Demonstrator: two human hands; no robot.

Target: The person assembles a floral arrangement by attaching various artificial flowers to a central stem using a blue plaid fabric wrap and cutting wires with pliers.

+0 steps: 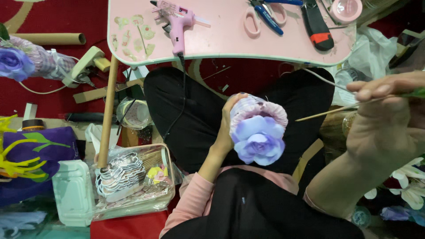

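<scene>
Left hand [226, 132] fingers wrapped round purple flower bundle [259, 130]; right hand [385, 119], at 3 o'clock, fingers pinching thin stick [327, 113].

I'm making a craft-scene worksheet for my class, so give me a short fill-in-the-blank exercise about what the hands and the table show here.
1. The left hand holds a wrapped bundle topped with a ____ paper flower.
2. The right hand pinches a thin wooden ____.
3. On the pink table lies a pink ____ gun, its cord hanging over the edge.
4. The scissors on the table have pink and ____ handles.

Missing words: purple; stick; glue; blue
</scene>
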